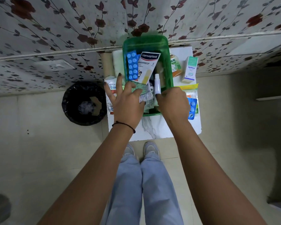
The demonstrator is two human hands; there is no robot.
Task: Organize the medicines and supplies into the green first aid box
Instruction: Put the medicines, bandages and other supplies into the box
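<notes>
The green first aid box [168, 51] stands open on a small white marble table [154, 129]. Inside lie a blue blister pack [132, 65], a Hansaplast plaster packet [148, 65] and folded paper leaflets [147, 96]. My right hand [172, 103] is at the box's near right corner, shut on a small white tube [157, 83] that points up over the box. My left hand [126, 101] hovers over the box's near left side with fingers spread and nothing in it.
Right of the box stand a Dettol bottle [175, 64], an Optibex carton [190, 69], a cotton-bud pack [191, 93] and another blue blister pack [192, 108]. Left of it lie a beige bandage roll [107, 65], white gauze [118, 62] and a sachet [111, 88]. A black bin [84, 103] sits on the floor.
</notes>
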